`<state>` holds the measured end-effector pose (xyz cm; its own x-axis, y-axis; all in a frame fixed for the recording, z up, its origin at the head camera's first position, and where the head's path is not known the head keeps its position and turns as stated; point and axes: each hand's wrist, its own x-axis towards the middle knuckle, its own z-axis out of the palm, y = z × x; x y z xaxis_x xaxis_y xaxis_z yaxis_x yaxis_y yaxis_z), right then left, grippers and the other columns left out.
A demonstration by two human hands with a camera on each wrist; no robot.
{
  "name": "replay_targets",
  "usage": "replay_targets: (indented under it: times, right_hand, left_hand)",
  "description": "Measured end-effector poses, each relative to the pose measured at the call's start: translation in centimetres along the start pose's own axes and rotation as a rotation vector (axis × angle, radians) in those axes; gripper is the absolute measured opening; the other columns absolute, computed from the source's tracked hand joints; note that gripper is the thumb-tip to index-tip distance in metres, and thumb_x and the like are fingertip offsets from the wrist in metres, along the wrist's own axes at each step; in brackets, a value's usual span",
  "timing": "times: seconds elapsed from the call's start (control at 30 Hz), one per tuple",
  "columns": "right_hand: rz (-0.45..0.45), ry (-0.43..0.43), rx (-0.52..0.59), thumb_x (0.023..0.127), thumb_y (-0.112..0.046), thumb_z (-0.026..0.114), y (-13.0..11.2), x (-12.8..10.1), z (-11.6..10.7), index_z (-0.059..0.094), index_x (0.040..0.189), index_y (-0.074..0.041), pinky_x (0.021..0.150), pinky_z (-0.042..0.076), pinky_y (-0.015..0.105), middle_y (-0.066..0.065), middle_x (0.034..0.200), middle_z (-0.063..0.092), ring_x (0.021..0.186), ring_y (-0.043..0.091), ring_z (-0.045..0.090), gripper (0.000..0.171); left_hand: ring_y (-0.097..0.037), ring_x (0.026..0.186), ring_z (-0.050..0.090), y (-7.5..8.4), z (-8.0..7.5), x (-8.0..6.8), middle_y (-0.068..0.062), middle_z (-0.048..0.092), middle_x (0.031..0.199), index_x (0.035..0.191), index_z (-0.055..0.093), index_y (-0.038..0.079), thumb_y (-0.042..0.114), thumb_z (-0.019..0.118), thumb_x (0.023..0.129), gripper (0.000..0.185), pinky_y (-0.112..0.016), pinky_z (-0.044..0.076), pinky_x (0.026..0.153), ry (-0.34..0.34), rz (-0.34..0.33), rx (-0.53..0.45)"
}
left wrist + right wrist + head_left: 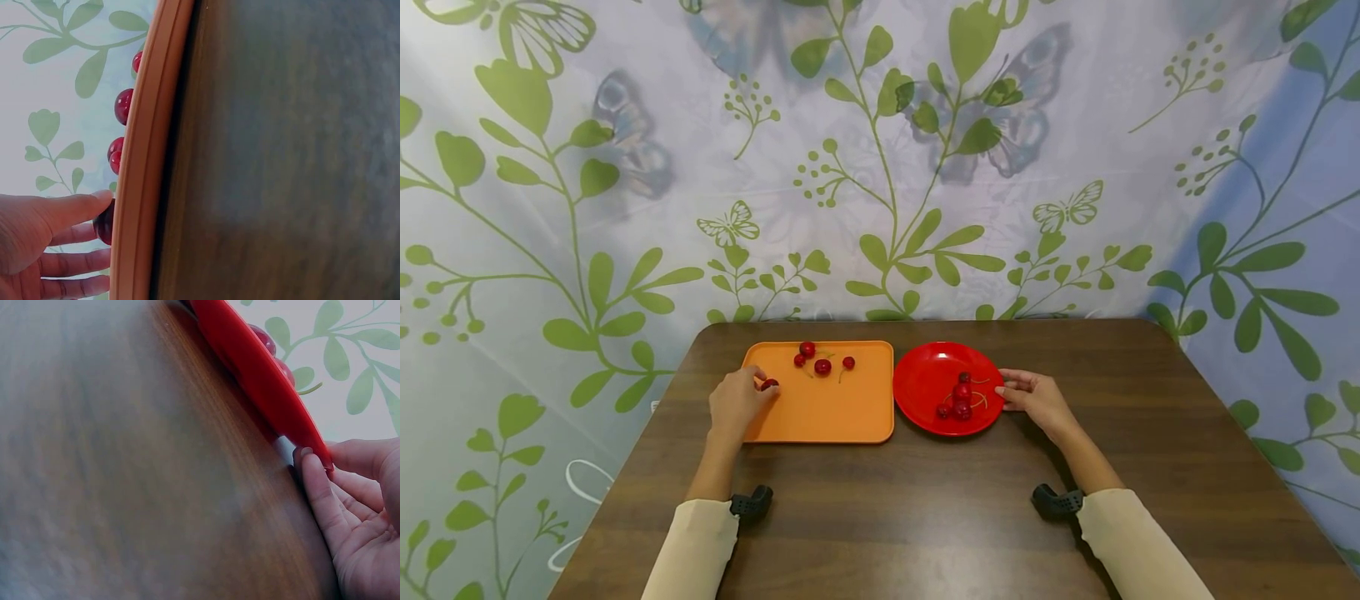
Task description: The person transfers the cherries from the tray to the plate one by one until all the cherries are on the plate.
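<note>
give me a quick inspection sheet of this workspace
surface: dark wood table.
job's things: orange tray with five cherries; red plate holding several more cherries.
clutter: nothing seen.
grippers: left hand pinches a cherry on the tray; right hand touches the plate's rim with its fingertips.
cables: nothing seen.
surroundings: curtain printed with leaves and butterflies behind the table.

Left hand [37,240] thumb on dark cherry [105,223], probably pinching; orange tray [140,162] rim beside.
</note>
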<state>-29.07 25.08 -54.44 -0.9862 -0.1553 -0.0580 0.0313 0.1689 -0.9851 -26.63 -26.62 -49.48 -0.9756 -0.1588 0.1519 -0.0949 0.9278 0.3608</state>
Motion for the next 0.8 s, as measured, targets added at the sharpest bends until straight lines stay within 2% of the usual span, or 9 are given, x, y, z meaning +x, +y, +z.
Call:
replay_targets:
  times: [0.2,0.3,0.6,0.8]
  right_hand:
    - [-0.001,0.004,-0.001,0.097,-0.009,0.069,0.08,0.05,-0.08,0.052,0.141,0.010,0.075,0.060,0.030,0.024,0.114,0.069,0.082,0.010,0.072,0.051]
    - [-0.001,0.005,0.000,0.097,-0.008,0.069,0.13,0.05,-0.10,0.052,0.141,0.010,0.075,0.060,0.029,0.021,0.111,0.070,0.082,0.010,0.071,0.050]
    - [0.001,0.002,0.001,0.097,-0.008,0.069,0.12,0.04,-0.06,0.051,0.142,0.010,0.075,0.060,0.029,0.023,0.112,0.069,0.083,0.011,0.071,0.051]
    - [0.000,-0.006,0.000,0.098,-0.008,0.067,0.03,0.03,-0.06,0.049,0.143,0.010,0.076,0.060,0.031,0.028,0.119,0.066,0.084,0.011,0.072,0.052]
  left_hand:
    - [-0.037,0.082,0.068,0.12,0.13,0.04,-0.017,0.075,0.104,0.113,0.076,0.010,0.028,0.081,0.088,0.031,-0.051,0.055,0.067,0.010,0.017,-0.012]
    - [-0.038,0.088,0.069,0.13,0.20,0.09,-0.016,0.074,0.109,0.116,0.076,0.011,0.026,0.080,0.089,0.031,-0.053,0.056,0.070,0.003,0.023,-0.014]
    - [-0.037,0.089,0.068,0.03,0.34,0.13,-0.015,0.075,0.106,0.115,0.076,0.012,0.025,0.081,0.088,0.031,-0.054,0.055,0.072,-0.003,0.019,-0.054]
    - [-0.028,0.081,0.066,-0.13,0.30,0.41,-0.008,0.075,0.102,0.120,0.074,0.016,0.032,0.081,0.088,0.036,-0.044,0.054,0.065,-0.032,0.052,-0.123]
